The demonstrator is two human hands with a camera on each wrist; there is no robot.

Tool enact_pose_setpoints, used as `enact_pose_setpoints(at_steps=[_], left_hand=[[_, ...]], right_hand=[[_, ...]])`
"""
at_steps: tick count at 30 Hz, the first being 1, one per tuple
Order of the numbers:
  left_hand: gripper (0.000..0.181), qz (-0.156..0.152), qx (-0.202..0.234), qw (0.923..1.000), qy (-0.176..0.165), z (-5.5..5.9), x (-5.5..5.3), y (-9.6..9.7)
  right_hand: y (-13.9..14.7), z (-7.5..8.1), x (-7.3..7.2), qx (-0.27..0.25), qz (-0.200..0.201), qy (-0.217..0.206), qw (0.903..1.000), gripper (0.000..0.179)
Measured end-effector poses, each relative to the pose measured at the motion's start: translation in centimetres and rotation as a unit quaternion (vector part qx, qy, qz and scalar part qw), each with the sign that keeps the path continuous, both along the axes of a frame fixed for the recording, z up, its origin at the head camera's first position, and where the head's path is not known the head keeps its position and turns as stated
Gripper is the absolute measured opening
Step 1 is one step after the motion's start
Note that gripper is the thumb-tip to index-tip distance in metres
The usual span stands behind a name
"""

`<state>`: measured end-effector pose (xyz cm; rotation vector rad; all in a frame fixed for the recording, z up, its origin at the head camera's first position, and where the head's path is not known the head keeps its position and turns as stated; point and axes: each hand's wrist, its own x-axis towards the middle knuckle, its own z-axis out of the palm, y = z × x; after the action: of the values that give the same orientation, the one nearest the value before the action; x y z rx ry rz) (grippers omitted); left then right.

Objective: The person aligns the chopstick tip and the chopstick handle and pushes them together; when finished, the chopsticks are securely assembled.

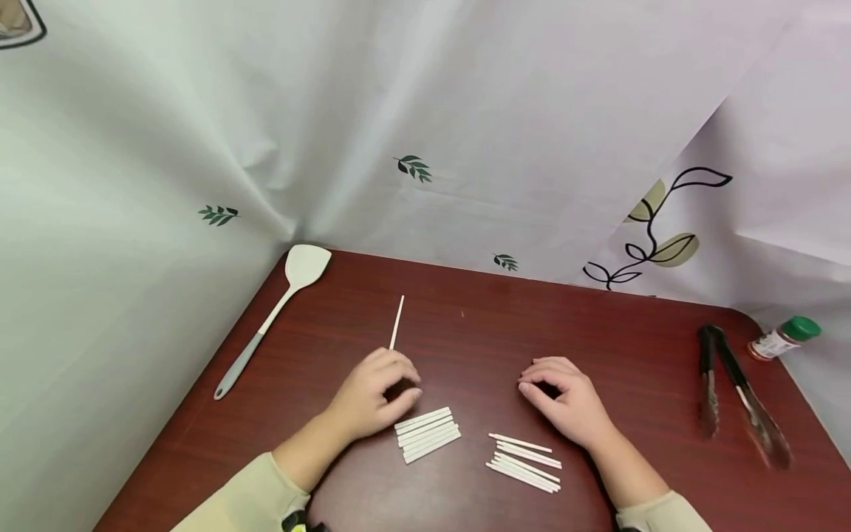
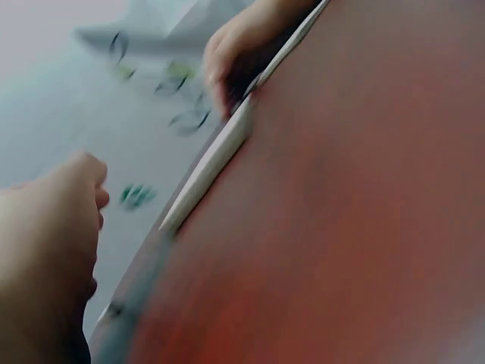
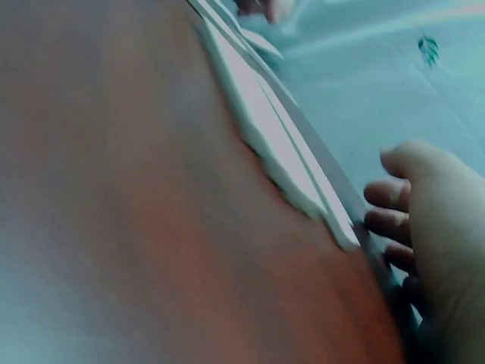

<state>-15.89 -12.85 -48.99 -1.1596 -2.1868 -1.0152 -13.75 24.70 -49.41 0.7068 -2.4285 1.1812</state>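
My left hand [image 1: 375,388] rests on the table left of centre, fingers loosely bent and nothing showing between thumb and fingers. Just beyond its knuckles lies a single thin white stick [image 1: 397,321], its near end hidden behind the hand. Close below the left thumb, several white sticks [image 1: 428,435] lie side by side in a neat row. My right hand [image 1: 564,395] lies relaxed on the right, its fingers loosely curved around a bare gap. In front of it several more thin white sticks [image 1: 524,463] lie in a looser, uneven row. Both wrist views show these sticks edge-on and blurred.
A white spatula [image 1: 308,266] with a grey handle lies along the table's left edge. Black-handled metal tongs [image 1: 744,391] lie spread at the right, beside a green-capped shaker bottle [image 1: 774,344]. A white leaf-patterned cloth [image 1: 465,133] hangs behind the dark red table [image 1: 479,310].
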Motion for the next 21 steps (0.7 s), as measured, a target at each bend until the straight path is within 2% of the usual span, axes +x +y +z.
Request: enact_pose_setpoints(at_steps=[6,10,14,21], left_hand=[[0.016,-0.004,-0.034,0.9989,-0.032,-0.2,2.4,2.3],[0.025,0.004,-0.066,0.9964,-0.053,-0.2,3.5,3.0],[0.027,0.015,-0.076,0.9952,-0.06,-0.4,3.8,3.2],[0.018,0.011,-0.071,0.9969,-0.031,-0.8,3.6,3.3]], right_hand=[[-1.8,0.2,3.7,0.013,-0.022,0.035,0.9991,0.024],[-2.4,0.0,5.4,0.031,-0.006,0.053,0.9981,0.025],[-2.4,-0.3,6.2,0.044,0.006,0.062,0.9971,0.029],[-2.2,-0.3,6.1,0.053,0.012,0.058,0.9968,0.034]])
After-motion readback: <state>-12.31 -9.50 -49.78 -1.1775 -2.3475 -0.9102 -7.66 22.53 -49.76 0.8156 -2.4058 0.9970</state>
